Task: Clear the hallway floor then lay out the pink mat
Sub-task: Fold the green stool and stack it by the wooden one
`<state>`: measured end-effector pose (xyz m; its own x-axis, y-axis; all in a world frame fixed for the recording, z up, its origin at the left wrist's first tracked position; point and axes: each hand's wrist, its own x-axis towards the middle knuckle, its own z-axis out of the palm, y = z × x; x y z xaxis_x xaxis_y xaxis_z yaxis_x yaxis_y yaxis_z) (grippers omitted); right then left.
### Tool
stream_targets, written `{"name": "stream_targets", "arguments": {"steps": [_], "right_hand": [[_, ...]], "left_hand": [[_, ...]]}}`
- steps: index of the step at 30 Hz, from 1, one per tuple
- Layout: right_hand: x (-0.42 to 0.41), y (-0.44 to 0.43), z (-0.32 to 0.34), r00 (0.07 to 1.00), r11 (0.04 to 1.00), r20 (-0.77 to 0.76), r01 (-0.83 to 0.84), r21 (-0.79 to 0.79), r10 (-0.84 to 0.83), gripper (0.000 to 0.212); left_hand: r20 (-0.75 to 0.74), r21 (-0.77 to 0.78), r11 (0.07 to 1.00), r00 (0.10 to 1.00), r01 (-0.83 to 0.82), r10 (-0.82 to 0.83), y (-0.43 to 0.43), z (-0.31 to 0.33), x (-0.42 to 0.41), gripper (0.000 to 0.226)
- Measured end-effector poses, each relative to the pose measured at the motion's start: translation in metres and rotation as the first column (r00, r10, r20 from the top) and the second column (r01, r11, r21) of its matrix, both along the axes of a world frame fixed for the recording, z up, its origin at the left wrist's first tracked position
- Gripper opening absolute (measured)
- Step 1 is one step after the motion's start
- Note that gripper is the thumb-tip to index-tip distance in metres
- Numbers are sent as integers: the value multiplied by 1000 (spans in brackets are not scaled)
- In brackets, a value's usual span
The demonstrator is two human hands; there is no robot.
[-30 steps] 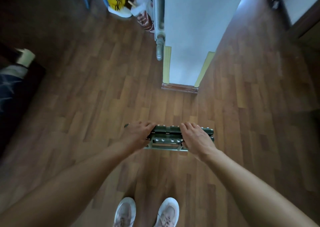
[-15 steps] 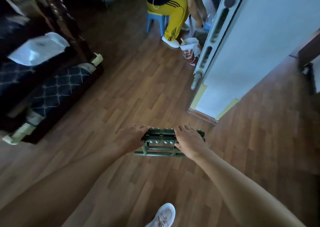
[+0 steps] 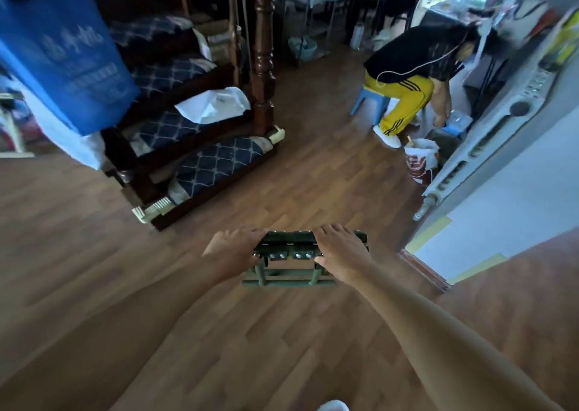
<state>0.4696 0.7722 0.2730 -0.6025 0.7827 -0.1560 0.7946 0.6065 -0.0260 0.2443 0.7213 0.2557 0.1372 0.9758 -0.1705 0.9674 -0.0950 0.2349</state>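
A dark green folding stool [image 3: 289, 265], folded flat with metal rivets showing, hangs in the air above the brown wooden floor [image 3: 297, 348]. My left hand [image 3: 233, 249] grips its left end and my right hand [image 3: 343, 252] grips its right end. Both arms stretch forward from the bottom of the view. No pink mat is in sight.
Dark wooden furniture with navy patterned cushions [image 3: 203, 159] stands at left, behind a blue hanging bag [image 3: 62, 56]. A white door [image 3: 501, 191] stands open at right. A person in yellow trousers [image 3: 407, 81] sits on a blue stool by a paper bag [image 3: 421, 159].
My view has swung up from the floor into the room, and the stool has risen with both hands still on it. My shoes have nearly left the view.
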Motion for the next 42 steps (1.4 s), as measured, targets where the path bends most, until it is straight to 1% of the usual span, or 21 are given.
{"name": "stream_targets", "arguments": {"steps": [4,10,16,20,23,26,29,34,38,40,42], "right_hand": [[-86,-27,21,997,997,-26,-73,17,73,44],[-201,-66,44,976,976,-8,-215,45,216,45],[-280,-93,60,943,943,-62,-323,81,328,42],[-342,-107,65,900,901,-74,-420,109,429,45],[-386,-112,64,874,876,-78,-474,88,480,47],[-427,-110,63,853,857,-85,-512,64,516,42],[-468,-105,58,829,831,-66,-553,58,556,39],[-547,-87,51,793,794,-30,-606,50,608,39],[-610,-68,52,770,770,2,-637,37,638,38],[-652,-57,52,746,746,-11,-665,45,666,41],[-672,-53,57,738,738,-31,-673,38,674,46]], "left_hand": [[34,36,996,996,-83,82,-48,24,-82,51],[71,95,971,974,-220,214,-117,51,-184,47],[89,122,940,947,-318,309,-166,65,-254,47],[65,116,900,907,-420,415,-200,71,-302,44],[52,108,875,881,-473,470,-219,75,-337,49],[43,122,850,858,-512,511,-229,75,-371,52],[43,145,828,839,-542,542,-233,72,-406,52],[41,113,806,814,-581,580,-223,67,-477,38],[15,103,799,804,-592,594,-208,69,-533,34],[16,110,778,784,-618,621,-203,68,-569,37],[7,115,773,779,-624,628,-201,70,-587,42]]}}
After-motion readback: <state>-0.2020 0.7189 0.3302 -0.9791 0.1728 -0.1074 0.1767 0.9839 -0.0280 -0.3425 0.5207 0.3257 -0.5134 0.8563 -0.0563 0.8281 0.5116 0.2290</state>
